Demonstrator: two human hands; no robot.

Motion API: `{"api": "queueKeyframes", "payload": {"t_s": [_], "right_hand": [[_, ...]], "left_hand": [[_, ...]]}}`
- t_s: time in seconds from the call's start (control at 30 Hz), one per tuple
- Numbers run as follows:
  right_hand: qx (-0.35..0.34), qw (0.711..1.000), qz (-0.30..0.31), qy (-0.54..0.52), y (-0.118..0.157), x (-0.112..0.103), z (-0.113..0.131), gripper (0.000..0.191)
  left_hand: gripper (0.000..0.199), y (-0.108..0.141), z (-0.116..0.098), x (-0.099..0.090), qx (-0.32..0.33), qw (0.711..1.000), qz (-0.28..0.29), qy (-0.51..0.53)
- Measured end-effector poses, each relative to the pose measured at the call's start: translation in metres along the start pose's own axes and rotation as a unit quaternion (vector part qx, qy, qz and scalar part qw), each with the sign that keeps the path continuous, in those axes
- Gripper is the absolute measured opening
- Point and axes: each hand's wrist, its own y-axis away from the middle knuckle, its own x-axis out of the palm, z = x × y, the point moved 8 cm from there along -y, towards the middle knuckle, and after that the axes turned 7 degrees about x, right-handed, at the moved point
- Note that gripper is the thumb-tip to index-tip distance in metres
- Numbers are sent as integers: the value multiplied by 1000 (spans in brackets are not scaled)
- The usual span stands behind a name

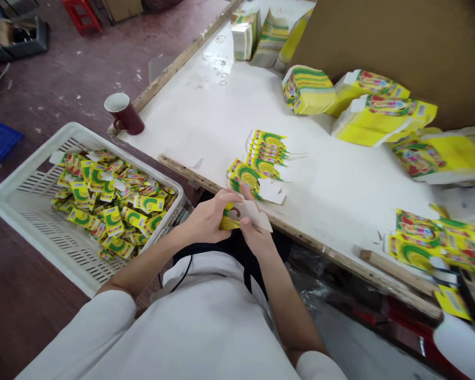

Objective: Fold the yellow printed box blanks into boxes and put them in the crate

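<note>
Both my hands are closed on one small yellow-and-green carton point(230, 221) at the table's front edge, its white flap standing out to the right. My left hand point(209, 215) grips its printed side, and the thumb and fingers of my right hand point(255, 232) hold the flap end. Just beyond my fingers, a flat carton blank point(243, 174) with a white tab lies on the table. Behind it is a fanned row of more carton blanks point(267, 148). To my left, a white plastic basket point(35, 211) holds many folded small cartons point(114, 200).
A maroon mug point(129, 117) stands at the table's left corner. Bundles of carton blanks point(383, 119) lean against a brown board point(391, 47) at the back. More flat cartons point(419, 240) and a wooden strip point(398, 272) lie at the right. A wooden rim point(301, 235) edges the white table.
</note>
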Motion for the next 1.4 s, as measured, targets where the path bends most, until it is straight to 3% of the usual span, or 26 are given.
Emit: {"api": "queueKeyframes", "payload": {"t_s": [0.13,0.23,0.37,0.43,0.5,0.63,0.77,0.93,1.1,1.17,1.23,1.3,1.33,1.4], "right_hand": [[5,1000,-6,26,2,2,3,79],[-61,986,5,153,8,10,16,85],[-133,941,-31,309,15,10,25,58],[-159,936,-81,305,17,1,28,51],[-174,934,-118,290,18,-8,30,50],[-145,924,-63,347,14,-2,23,56],[-127,921,-44,366,11,-9,28,35],[-131,927,42,348,4,-13,41,24],[-127,942,-21,311,-4,-6,36,25],[-124,950,-40,284,-11,-10,27,47],[-117,943,-102,294,-21,-29,20,68],[-97,897,-210,376,-32,-58,18,63],[-75,871,-231,428,-39,-69,15,58],[-38,831,-234,503,-50,-81,9,46]], "left_hand": [[66,-2,2,5,-26,1000,7,1],[56,1,9,11,-43,998,11,34],[83,6,14,7,-32,998,-53,18],[83,8,14,0,-52,995,-72,-52],[69,10,14,-7,-88,987,-64,-118],[52,12,10,-19,-126,982,-36,-137],[62,13,14,-27,-125,984,-35,-119],[74,7,16,-25,-113,989,-3,-101],[64,5,13,-28,-120,983,-18,-140],[61,16,21,-41,-147,976,-30,-157],[63,36,38,-72,-208,951,-74,-216],[71,64,52,-116,-294,889,-157,-314],[78,77,58,-134,-329,859,-185,-346],[81,91,67,-149,-355,843,-204,-350]]}}
